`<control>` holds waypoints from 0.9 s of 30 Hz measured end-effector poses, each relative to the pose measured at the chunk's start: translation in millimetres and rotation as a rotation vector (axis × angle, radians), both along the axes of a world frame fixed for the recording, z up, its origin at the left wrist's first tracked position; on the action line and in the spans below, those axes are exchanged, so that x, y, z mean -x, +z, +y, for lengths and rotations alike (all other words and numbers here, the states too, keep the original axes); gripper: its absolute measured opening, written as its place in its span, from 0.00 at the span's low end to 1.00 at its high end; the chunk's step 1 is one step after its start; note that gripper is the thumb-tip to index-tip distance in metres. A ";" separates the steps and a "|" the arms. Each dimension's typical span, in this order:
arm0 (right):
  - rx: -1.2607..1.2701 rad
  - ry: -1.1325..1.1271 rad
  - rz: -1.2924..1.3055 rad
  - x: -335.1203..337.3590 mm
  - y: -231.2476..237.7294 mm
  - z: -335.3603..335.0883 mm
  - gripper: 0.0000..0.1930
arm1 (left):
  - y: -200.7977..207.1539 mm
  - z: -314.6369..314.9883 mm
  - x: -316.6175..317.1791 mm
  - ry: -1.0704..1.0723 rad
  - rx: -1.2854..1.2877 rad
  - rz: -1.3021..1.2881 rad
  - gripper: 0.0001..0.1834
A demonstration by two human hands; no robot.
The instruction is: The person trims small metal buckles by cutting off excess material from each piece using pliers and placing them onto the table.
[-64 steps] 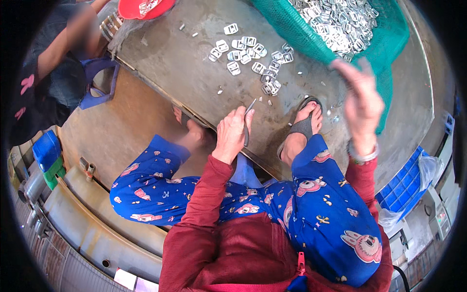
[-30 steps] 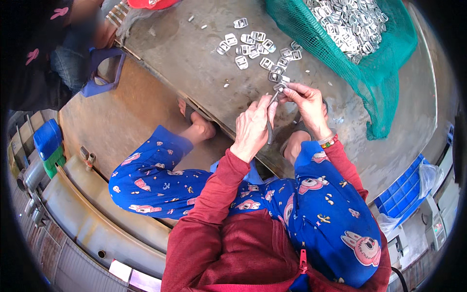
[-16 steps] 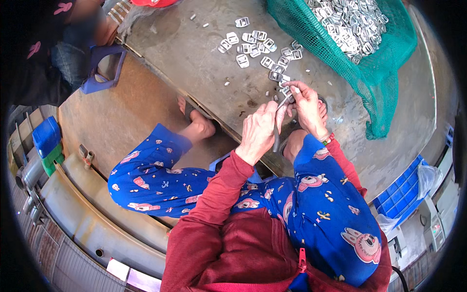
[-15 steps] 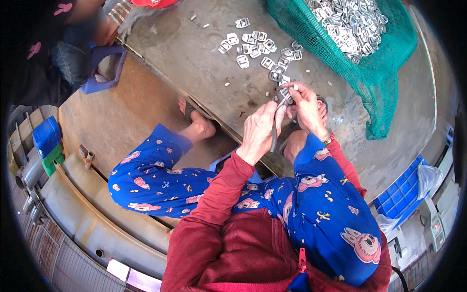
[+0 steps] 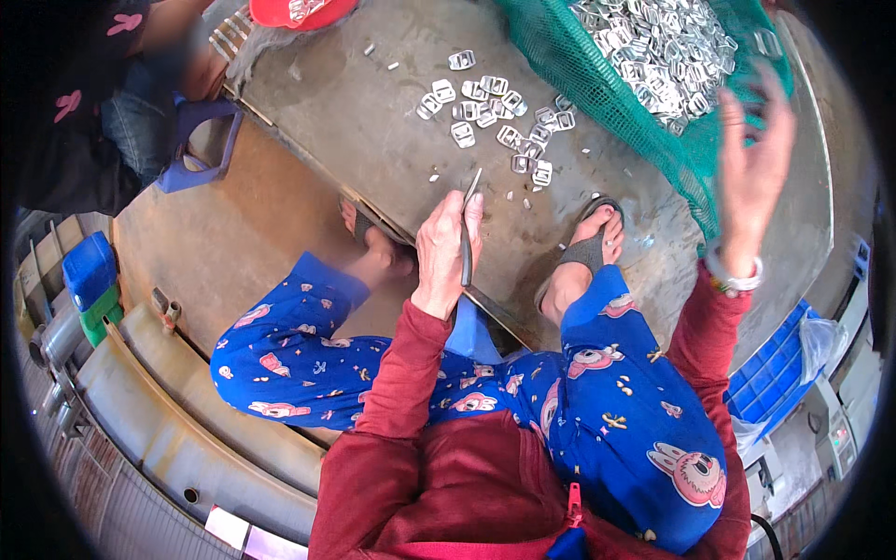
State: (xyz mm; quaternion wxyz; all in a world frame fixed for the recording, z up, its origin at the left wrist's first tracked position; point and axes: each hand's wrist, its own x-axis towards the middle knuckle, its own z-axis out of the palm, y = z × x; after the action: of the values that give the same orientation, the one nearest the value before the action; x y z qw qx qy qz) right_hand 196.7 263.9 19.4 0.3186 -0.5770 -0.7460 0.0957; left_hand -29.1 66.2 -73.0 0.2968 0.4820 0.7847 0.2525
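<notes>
Left hand [image 5: 446,250] is gripping a thin dark metal tool [image 5: 468,227] — fingers wrapped tight around it, tip pointing up at the scattered small silver metal tabs [image 5: 495,121] on the grey concrete slab [image 5: 373,112]. Right hand [image 5: 751,177] is hovering up by the green mesh net [image 5: 607,89] heaped with shiny metal pieces [image 5: 653,47] — fingers spread loose, holding nothing. A sandalled foot [image 5: 588,252] is resting on the slab just beside the tool.

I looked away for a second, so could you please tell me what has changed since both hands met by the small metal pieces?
The right hand has lifted away toward the green net, open. The left hand stays put, fingers still gripping the thin tool. The scattered metal pieces lie unchanged.
</notes>
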 end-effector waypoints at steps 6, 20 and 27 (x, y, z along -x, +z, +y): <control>0.407 0.749 -0.248 70.5 -134.6 -84.4 0.19 | 5.6 3.7 -3.3 -0.012 -0.006 -0.043 0.14; 1.373 0.212 1.046 51.3 -147.9 -83.0 0.13 | 5.9 0.8 -9.3 -0.100 -0.086 -0.133 0.08; 1.297 0.254 1.028 46.8 -133.8 -100.8 0.15 | 9.8 8.0 -23.6 -0.203 0.031 -0.071 0.09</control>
State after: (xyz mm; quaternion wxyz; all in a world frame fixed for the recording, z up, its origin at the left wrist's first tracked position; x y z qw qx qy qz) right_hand 149.8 163.0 -114.4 0.2107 -0.4419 -0.3639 0.7924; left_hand -5.4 74.1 -63.2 0.3557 0.5451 0.7248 0.2259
